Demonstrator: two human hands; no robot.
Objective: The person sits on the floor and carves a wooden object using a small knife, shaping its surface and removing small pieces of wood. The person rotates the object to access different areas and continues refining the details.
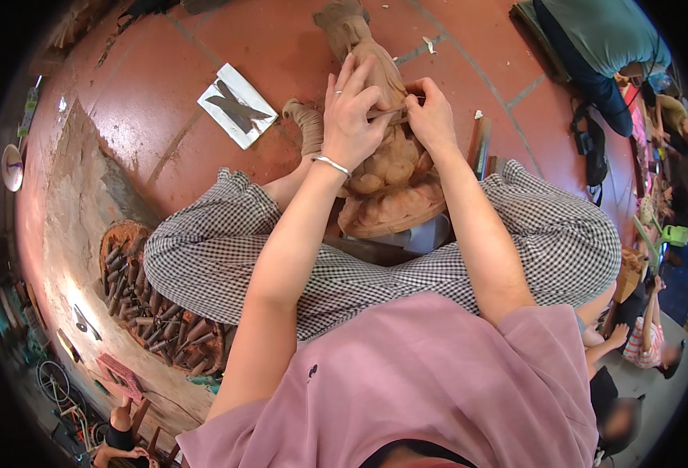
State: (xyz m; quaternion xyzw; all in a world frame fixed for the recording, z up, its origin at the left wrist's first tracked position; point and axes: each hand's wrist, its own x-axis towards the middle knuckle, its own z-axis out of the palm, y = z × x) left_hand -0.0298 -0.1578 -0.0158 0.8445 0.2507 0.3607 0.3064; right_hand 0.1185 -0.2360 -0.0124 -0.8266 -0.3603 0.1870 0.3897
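Observation:
Between my knees lies a carved brown wooden statue [383, 173], its rounded base [394, 210] toward me and its narrower end pointing away. My left hand [354, 113], with a ring and a silver bangle, rests over its left side. Two of its fingers reach along the wood while thumb and forefinger pinch a thin brown strip [391, 112]. On the other side, my right hand [431, 117] is closed, thumb and forefinger at the strip's other end. The strip lies across the carving; its exact kind is too small to tell.
Left of the statue, a dark blade [238, 109] lies on a white pad [262, 129]. Many wooden-handled tools [164, 324] fill a hollow in a big log [74, 226] at my left. A slim tool [480, 144] stands by my right knee. Other people sit at far right.

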